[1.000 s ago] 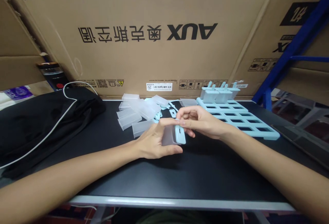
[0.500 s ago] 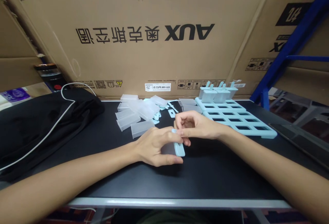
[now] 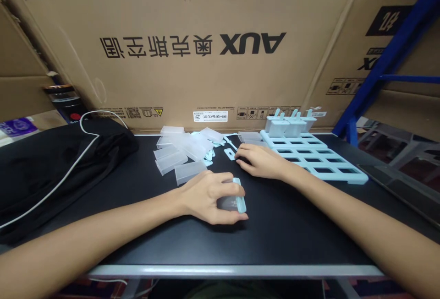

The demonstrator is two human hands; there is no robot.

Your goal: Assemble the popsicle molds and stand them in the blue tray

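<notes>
My left hand [image 3: 209,196] is closed around a clear ice pop mold [image 3: 227,203], which lies on its side just above or on the black table. A light blue lid [image 3: 241,200] caps the mold's right end, partly behind my fingers. Farther back, my right hand [image 3: 259,159] reaches down with thumb and fingers slightly apart. Its fingertips are at the edge of a loose blue lid [image 3: 228,154] with a slot; whether they touch it I cannot tell. Beside that lid lies a thin blue stick [image 3: 230,143].
Several clear molds [image 3: 170,161] lie heaped behind my left hand, among more blue pieces [image 3: 208,156]. At the right, a blue rack [image 3: 330,153] holds several capped molds [image 3: 294,128]. Black cloth [image 3: 103,152] with a white cable covers the left side. A large cardboard box [image 3: 192,79] stands behind.
My right hand has left the capped mold and moved back to the loose lid, which looks slightly turned. My left hand still grips the mold.
</notes>
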